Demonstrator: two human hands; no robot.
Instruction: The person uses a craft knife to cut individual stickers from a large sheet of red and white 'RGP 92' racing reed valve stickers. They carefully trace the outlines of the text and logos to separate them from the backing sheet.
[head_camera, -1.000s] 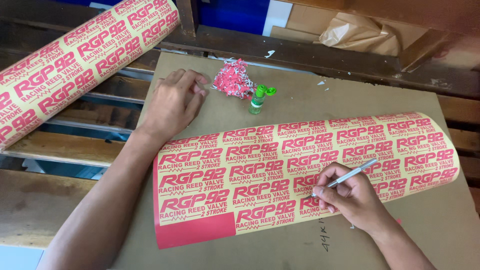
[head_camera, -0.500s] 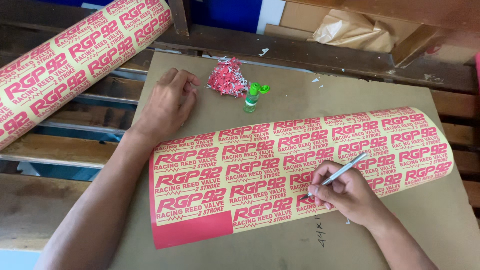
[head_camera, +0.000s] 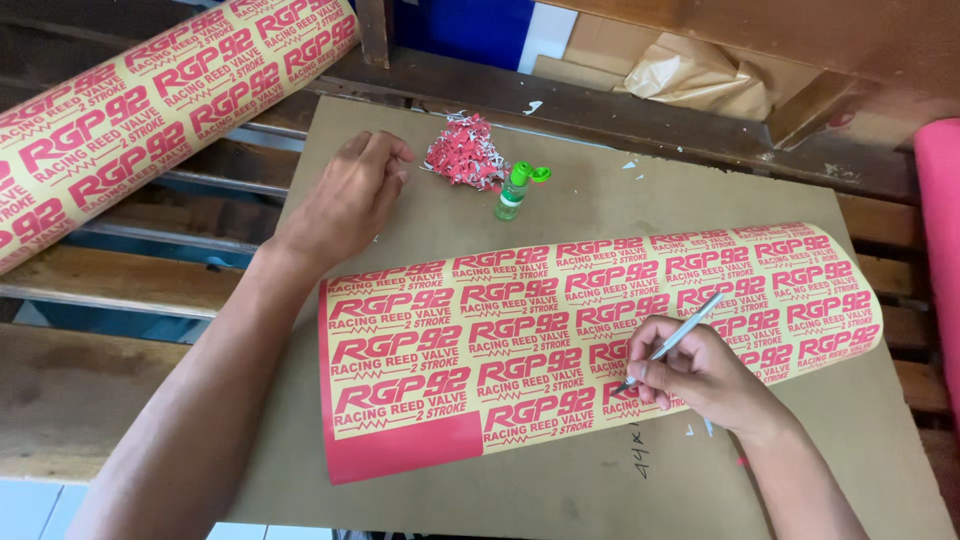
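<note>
I see yellow-and-red printed vinyl sticker sheet (head_camera: 600, 340) lying on brown board (head_camera: 600, 190), far end curled. Right hand (head_camera: 700, 375) pinching silver craft knife (head_camera: 672, 343) mid-sheet. Left hand (head_camera: 345, 200) empty, loosely curled, above sheet's left corner. Sheet looks thin, floppy, tearable; I'd pin flat beside cut.

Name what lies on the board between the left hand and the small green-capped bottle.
In the head view, a heap of red and white scraps lies between the left hand and the bottle.
</note>
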